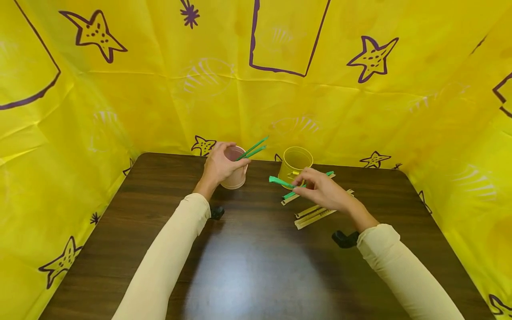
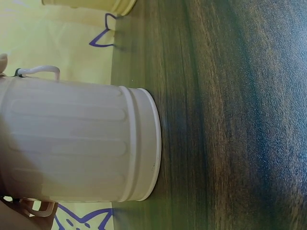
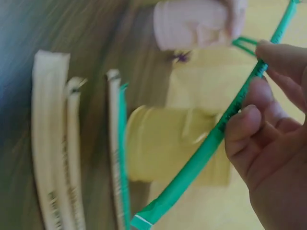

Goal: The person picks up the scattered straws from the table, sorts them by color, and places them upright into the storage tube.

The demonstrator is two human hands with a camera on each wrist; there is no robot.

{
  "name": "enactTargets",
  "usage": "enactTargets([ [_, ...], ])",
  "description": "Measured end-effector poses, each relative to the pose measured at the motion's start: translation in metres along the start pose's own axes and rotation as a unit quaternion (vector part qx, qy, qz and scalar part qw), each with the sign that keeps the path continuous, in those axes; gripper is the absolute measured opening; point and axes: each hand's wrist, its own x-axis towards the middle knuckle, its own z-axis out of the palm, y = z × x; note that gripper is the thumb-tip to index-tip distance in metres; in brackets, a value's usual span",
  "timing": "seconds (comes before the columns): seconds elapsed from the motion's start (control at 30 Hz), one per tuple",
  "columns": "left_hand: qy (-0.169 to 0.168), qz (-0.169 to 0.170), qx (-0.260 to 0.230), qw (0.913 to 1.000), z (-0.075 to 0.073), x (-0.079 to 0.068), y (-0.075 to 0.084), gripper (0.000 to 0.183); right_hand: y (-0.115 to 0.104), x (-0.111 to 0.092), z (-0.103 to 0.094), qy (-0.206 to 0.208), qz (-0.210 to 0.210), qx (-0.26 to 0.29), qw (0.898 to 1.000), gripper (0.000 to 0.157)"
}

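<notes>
My left hand (image 1: pixel 218 165) grips a pale pink metal bucket (image 1: pixel 234 181) around its rim, near the table's back edge. In the left wrist view the bucket (image 2: pixel 72 139) stands upright with small side handles and its base at the tabletop. Two slim green sachets (image 1: pixel 257 148) lean out over the bucket's right rim. My right hand (image 1: pixel 325 190) pinches another long green stick sachet (image 3: pixel 192 167) between thumb and fingers, raised above the table. Behind that hand stands a yellow metal bucket (image 1: pixel 286 171), partly hidden by it.
Several tan paper stick sachets (image 1: pixel 316 217) lie on the dark wooden table (image 1: pixel 240 258) under and beside the right hand. A green sachet (image 1: pixel 292 194) lies alongside a tan one in front of the yellow bucket. Yellow cloth walls (image 1: pixel 240 102) enclose the table.
</notes>
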Motion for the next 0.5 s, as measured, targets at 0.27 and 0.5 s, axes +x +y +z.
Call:
enactTargets([
  [0.27,0.008,0.003,-0.001,1.0000,-0.002,0.000,-0.001,0.079,-0.034,0.008,-0.019,0.058,0.010,0.067,0.996,0.012],
  [0.5,-0.001,0.003,-0.003,1.0000,-0.002,-0.001,-0.001,0.081,-0.053,0.021,-0.039,0.122,-0.003,0.178,0.977,0.018],
])
